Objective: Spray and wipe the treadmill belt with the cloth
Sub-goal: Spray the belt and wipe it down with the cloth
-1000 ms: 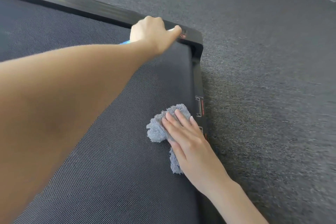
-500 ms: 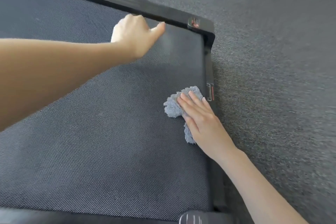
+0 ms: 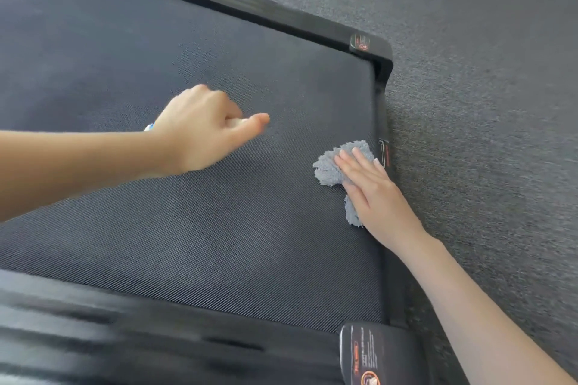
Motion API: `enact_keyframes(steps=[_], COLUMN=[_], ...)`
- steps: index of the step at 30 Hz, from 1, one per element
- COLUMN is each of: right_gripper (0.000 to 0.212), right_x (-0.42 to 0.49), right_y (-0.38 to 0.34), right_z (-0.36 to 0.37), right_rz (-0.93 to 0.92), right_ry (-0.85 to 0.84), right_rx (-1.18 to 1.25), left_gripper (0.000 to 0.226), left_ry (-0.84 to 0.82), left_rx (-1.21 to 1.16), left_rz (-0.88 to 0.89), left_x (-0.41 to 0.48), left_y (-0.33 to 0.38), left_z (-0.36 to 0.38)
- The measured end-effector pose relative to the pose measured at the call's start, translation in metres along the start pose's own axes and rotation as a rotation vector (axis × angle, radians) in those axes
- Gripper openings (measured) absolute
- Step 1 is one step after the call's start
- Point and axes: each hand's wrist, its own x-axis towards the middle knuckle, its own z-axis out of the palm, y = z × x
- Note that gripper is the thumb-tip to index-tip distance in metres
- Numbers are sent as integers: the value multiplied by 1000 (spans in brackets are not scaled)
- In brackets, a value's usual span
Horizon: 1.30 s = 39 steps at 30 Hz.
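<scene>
Cloth (image 3: 329, 166): grey and shaggy, bunched on the treadmill belt (image 3: 219, 228) at the right of the frame, just beside the black side rail (image 3: 382, 109).
Right hand (image 3: 373, 194): flat on the cloth, fingers straight and together, pressing rather than gripping. We judge that a flat palm spreads the pressure and lets the cloth slide along the belt's edge.
Left hand (image 3: 205, 131): at the centre of the frame over the belt, fingers curled in, thumb stretched toward the right. A blue-and-white sliver shows at the wrist. We take it for the spray bottle (image 3: 149, 127), though the hand hides most of it.
Why so held: we think the bottle is aimed at the belt beside the cloth, so that the wet patch lands within reach of the wiping hand.
Surroundings: grey carpet (image 3: 484, 150) lies beyond the rail, and a blurred black housing (image 3: 93, 337) runs across the bottom of the frame.
Change from half a second ago: the left hand was close under the far rail near the corner. Now it is well clear of that rail, nearer mid-belt. Cloth and right hand keep their place by the small label (image 3: 384, 153) on the side rail. We also see more of the near housing.
</scene>
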Motion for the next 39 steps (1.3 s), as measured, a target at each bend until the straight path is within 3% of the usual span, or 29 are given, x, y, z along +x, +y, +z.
enact_keyframes(steps=[4,8,15,25,31,39], right_gripper=[44,44,43,44,38,46], right_x=[1,3,36,-43,-65,-30], right_y=[-3,-5,-12,-54,-31,6], right_z=[0,0,6,12,-8,1], right_rz=[20,35,64,-609,-717,-682], right_ry=[4,17,59,-259,-391,-210], right_rx=[8,43,13,52,61,-14], left_gripper=[71,66,72,78,78,92], left_ry=[-99,-74,-153,-129,-102,-76], left_rx=[34,10,20,34,27,-8], left_rz=[-27,21,-79,-125,-162,-176], left_x=[-33,-69,-93,-93,-90,-66], left_y=[2,2,10,15,12,13], left_z=[-7,-11,-19,-16,-15,-2])
